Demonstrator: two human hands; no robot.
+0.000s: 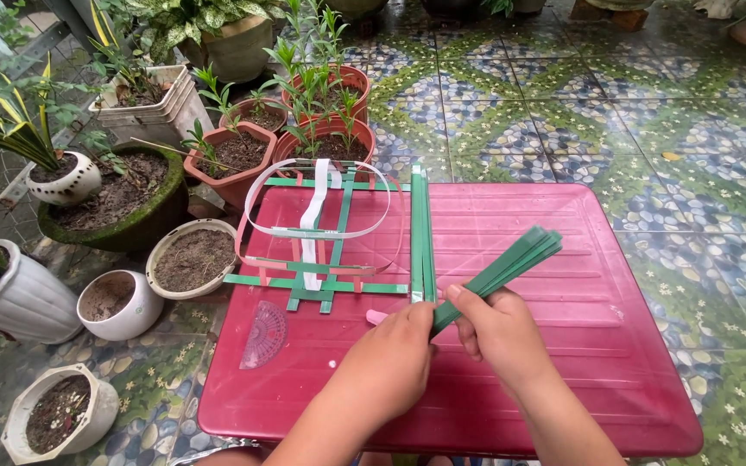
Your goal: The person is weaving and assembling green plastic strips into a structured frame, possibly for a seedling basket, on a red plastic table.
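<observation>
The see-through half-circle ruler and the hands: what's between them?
In the head view, only bare red table lies between the ruler and the left hand, apart from a small pink bit by the fingers.

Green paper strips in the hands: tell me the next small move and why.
Probably draw one strip out of the bundle of green paper strips with the left hand while the right hand grips the rest: both hands meet at its lower end, and the woven strip lattice on the red plastic table looks unfinished.
</observation>
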